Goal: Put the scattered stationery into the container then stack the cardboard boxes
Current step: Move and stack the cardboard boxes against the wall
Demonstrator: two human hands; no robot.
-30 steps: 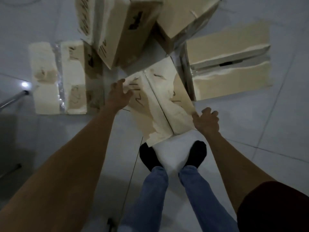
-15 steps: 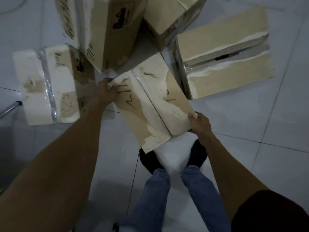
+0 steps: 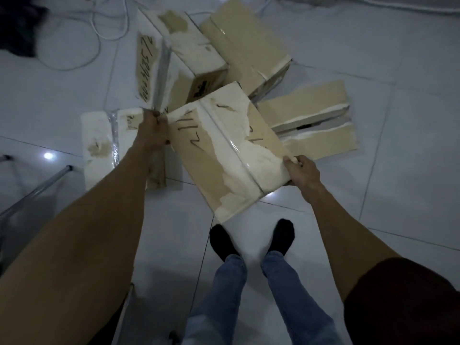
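Observation:
A taped cardboard box (image 3: 224, 155) with torn white paper and black marker scrawls is lifted off the white tiled floor, tilted toward me. My left hand (image 3: 151, 131) grips its far left corner. At its near right corner, my right hand (image 3: 302, 171) grips the edge with the thumb on top. Several other cardboard boxes lie behind it: a tall one with written numbers (image 3: 174, 63), a brown one (image 3: 246, 43), a split-top one (image 3: 313, 115) at the right and a flat one (image 3: 99, 145) at the left. No stationery is visible.
My feet in black socks (image 3: 249, 239) stand just below the held box. White cables (image 3: 94, 28) snake over the floor at the top left, beside a dark object (image 3: 17, 26). Metal legs (image 3: 37, 188) slant in at the left edge.
The box has come up off the floor, held in both hands and nearer to me. My view has tilted up, showing more of the boxes and cables behind.

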